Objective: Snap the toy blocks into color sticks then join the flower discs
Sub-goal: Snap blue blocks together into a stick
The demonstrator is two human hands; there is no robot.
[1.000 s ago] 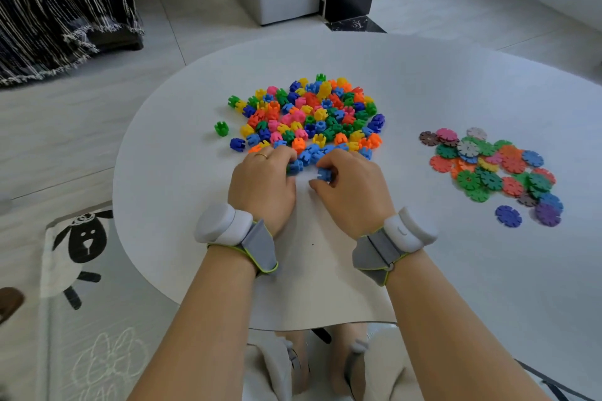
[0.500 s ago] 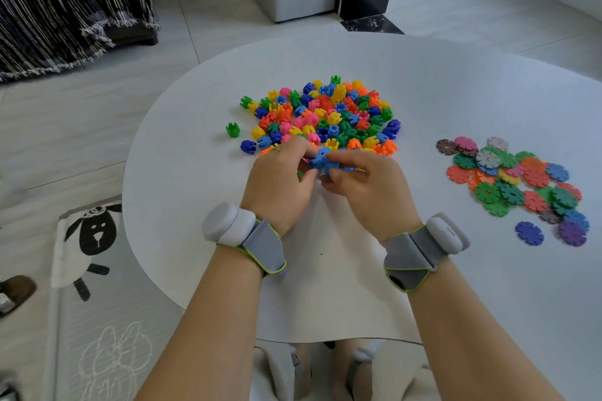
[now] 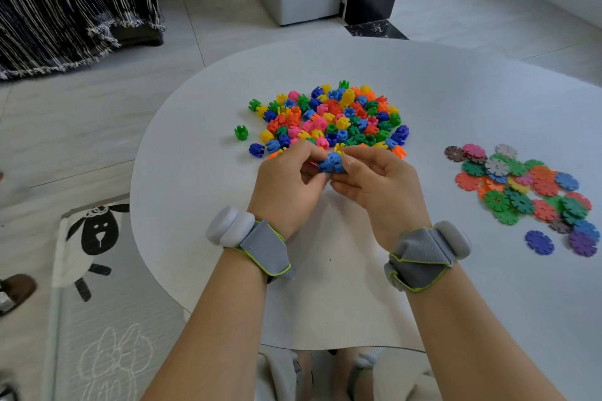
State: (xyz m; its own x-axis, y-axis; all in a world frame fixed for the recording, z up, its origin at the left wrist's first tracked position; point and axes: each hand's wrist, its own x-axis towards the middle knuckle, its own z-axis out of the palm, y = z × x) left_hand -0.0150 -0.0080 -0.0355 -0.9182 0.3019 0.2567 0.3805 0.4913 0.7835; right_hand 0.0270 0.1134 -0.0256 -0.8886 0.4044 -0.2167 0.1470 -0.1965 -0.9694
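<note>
Both hands, L (image 3: 286, 185) & R (image 3: 374, 182), pinch knobby blue plastic blocks (image 3: 330, 163).

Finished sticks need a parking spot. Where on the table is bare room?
Bare table shows between the block pile and the flower discs, and left of the lone green block. Crowded: the pile's near edge, where the left hand and right hand hold blue blocks.

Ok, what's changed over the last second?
The left hand and right hand were each at a blue block at the pile's near edge. They have lifted and met, and now pinch the blue blocks together between them. The block pile and flower discs lie as before.
</note>
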